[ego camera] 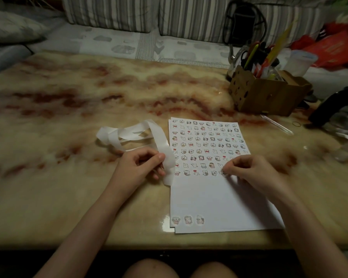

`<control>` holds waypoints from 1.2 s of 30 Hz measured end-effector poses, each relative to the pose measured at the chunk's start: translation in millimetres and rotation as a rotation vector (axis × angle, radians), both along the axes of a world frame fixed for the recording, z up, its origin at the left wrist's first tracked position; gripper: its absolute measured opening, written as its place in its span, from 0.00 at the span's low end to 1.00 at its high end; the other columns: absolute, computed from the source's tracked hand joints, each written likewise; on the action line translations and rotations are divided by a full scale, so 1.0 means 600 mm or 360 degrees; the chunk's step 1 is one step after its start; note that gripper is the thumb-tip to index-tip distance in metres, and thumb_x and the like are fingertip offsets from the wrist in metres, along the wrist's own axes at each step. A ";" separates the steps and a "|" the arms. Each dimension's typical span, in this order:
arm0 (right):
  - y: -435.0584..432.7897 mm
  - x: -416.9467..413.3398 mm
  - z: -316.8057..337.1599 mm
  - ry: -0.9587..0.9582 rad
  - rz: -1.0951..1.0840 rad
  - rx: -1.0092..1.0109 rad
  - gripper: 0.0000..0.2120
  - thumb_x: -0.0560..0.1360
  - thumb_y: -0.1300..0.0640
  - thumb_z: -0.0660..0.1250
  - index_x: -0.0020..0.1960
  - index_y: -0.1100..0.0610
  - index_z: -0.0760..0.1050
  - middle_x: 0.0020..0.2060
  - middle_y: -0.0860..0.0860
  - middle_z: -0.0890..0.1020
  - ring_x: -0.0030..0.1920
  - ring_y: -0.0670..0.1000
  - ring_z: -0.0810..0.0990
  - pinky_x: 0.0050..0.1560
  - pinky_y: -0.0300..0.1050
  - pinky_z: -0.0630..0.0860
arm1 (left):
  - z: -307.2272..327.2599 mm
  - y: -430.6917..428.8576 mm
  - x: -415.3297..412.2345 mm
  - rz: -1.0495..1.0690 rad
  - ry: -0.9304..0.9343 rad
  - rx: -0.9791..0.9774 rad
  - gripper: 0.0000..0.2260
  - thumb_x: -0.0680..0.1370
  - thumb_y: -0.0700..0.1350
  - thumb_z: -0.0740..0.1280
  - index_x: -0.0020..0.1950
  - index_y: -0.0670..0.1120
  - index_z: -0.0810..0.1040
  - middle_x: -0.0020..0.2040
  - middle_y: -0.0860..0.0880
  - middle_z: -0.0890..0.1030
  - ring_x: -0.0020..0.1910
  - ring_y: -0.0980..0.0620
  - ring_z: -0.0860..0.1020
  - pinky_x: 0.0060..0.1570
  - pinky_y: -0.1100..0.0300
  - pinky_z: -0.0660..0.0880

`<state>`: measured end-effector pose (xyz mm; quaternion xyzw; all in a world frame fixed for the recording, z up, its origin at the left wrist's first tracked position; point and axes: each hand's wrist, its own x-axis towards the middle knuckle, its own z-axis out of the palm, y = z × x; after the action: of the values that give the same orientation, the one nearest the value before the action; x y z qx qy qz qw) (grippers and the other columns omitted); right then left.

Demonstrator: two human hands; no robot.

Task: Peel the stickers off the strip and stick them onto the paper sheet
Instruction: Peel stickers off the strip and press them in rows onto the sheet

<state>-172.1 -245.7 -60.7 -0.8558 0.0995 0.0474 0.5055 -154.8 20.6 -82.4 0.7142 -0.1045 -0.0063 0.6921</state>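
The left hand's (140, 167) grip clamps the strip (166, 149); the right hand's (249, 170) pinches a sticker (222, 173) mid-frame, which may land crooked on the paper sheet (209, 201).

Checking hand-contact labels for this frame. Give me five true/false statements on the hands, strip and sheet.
1. The left hand grips the strip. True.
2. The right hand is clear of the paper sheet. False: its fingertips are down on the sheet, at the lowest small row.
3. Rows of stickers fill the sheet's upper part. True.
4. The strip lies right of the sheet. False: it lies left of it.
5. Three larger stickers sit at the sheet's lower left corner. True.
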 end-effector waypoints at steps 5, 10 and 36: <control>-0.002 0.002 -0.008 -0.0026 -0.0004 -0.0041 0.02 0.72 0.64 0.72 0.41 0.62 0.82 0.26 0.45 0.82 0.21 0.40 0.69 0.24 0.28 0.63 | 0.000 0.001 0.000 -0.0006 -0.0012 -0.0003 0.07 0.76 0.36 0.66 0.38 0.38 0.78 0.28 0.44 0.80 0.28 0.50 0.78 0.31 0.63 0.76; -0.001 0.001 -0.017 -0.0104 -0.0003 -0.0062 0.04 0.71 0.64 0.72 0.37 0.59 0.82 0.28 0.47 0.83 0.24 0.44 0.70 0.26 0.30 0.66 | 0.000 0.001 0.000 -0.0006 -0.0007 0.0001 0.07 0.76 0.37 0.66 0.38 0.38 0.79 0.28 0.45 0.80 0.28 0.51 0.78 0.31 0.63 0.76; -0.003 -0.005 -0.048 -0.0364 -0.0131 -0.0158 0.06 0.70 0.59 0.74 0.41 0.56 0.77 0.29 0.47 0.75 0.30 0.46 0.70 0.34 0.40 0.68 | 0.003 -0.001 -0.003 0.0015 0.0017 0.0001 0.06 0.76 0.36 0.66 0.39 0.36 0.79 0.28 0.44 0.80 0.26 0.53 0.78 0.30 0.64 0.76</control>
<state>-175.4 -247.6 -89.5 -0.8747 0.0785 -0.0764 0.4721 -156.3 20.3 -80.8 0.7148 -0.0974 -0.0070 0.6925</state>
